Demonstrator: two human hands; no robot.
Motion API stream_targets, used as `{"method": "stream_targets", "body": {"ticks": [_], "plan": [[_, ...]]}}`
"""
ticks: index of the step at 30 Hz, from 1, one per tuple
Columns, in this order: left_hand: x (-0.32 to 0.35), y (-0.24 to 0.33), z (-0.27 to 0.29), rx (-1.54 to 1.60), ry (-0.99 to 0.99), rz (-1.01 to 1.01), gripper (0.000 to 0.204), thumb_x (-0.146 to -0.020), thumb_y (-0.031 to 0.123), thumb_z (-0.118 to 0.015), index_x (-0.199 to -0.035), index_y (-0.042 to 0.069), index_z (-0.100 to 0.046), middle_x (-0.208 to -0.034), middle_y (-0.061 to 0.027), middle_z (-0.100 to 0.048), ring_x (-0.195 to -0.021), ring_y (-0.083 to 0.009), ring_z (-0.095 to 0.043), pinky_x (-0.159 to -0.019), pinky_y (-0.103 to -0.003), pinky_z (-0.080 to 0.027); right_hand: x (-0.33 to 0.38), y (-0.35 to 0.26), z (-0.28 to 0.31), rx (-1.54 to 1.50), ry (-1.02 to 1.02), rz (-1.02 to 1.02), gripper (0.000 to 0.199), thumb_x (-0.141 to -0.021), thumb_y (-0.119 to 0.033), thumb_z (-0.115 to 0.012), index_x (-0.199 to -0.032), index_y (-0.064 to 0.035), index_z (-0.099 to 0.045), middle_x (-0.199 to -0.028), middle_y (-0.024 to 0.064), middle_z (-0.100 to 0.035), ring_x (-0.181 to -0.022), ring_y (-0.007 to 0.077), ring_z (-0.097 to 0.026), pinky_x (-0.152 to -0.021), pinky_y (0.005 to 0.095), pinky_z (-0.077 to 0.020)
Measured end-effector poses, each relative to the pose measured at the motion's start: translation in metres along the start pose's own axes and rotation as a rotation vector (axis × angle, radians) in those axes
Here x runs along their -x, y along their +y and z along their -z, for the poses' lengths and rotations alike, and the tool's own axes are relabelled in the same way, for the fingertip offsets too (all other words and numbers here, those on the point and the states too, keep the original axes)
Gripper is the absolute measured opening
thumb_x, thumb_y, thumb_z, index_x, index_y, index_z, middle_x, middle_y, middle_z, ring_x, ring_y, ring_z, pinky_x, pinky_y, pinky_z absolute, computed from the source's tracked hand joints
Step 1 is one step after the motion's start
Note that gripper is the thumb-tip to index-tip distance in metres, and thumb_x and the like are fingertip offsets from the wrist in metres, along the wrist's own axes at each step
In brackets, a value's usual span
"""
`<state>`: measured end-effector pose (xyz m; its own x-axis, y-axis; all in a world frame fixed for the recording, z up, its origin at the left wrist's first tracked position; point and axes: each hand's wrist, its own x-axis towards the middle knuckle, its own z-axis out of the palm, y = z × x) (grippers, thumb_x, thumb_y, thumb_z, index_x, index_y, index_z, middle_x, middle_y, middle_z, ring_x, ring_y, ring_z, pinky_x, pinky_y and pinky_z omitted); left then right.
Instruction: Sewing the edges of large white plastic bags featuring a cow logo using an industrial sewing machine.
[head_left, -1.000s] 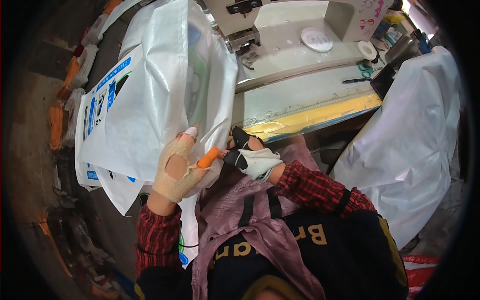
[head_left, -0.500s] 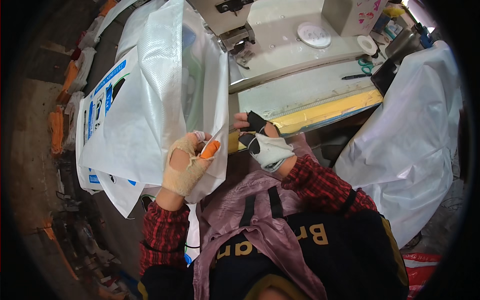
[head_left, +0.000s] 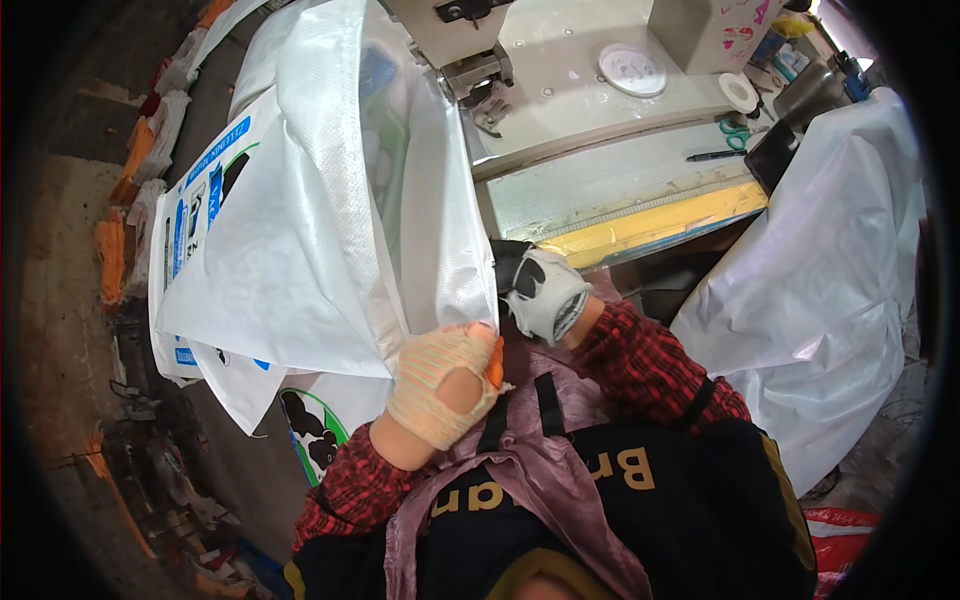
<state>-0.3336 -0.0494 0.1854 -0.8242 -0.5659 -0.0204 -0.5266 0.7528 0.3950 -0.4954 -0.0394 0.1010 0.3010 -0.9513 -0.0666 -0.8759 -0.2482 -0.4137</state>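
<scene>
Gripping the white woven sack (head_left: 330,260) at its lower corner, head view: left hand (head_left: 440,385) fisted around cloth and orange tool (head_left: 495,362); right hand (head_left: 540,290) at two o'clock, pinching the edge. Best kept taut, both grips firm.

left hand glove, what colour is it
Beige knit; the left hand grips an orange-handled tool at the white woven sack. Head view.

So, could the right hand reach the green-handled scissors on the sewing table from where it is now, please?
Probably yes: the right hand sits at the table's near edge, and the bare tabletop between it and the scissors looks free.
</scene>
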Motion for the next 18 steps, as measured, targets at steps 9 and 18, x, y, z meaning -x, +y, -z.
{"method": "stream_targets", "body": {"ticks": [9, 18], "plan": [[-0.008, 0.018, -0.013, -0.303, -0.155, -0.233, 0.015, -0.071, 0.015, -0.059, -0.078, 0.003, -0.054, -0.065, -0.007, -0.056, -0.062, -0.0231, -0.059, -0.052, -0.035, -0.044, 0.005, 0.047, -0.045, -1.076, 0.485, -0.17, 0.047, -0.07, -0.032, -0.068, -0.108, -0.006, -0.058, -0.106, 0.0125, -0.06, -0.094, 0.0263, -0.059, -0.083, 0.0312, -0.0454], [-0.027, 0.033, -0.019, -0.329, -0.368, -0.298, 0.01, -0.071, 0.011, -0.057, -0.078, 0.003, -0.056, -0.063, -0.0084, -0.059, -0.061, -0.0222, -0.061, -0.051, -0.034, -0.044, -0.003, 0.064, -0.055, -1.106, 0.429, -0.09, 0.039, -0.083, -0.042, -0.056, -0.101, -0.0083, -0.061, -0.095, 0.0145, -0.063, -0.088, 0.0274, -0.059, -0.079, 0.0327, -0.0445]]}}
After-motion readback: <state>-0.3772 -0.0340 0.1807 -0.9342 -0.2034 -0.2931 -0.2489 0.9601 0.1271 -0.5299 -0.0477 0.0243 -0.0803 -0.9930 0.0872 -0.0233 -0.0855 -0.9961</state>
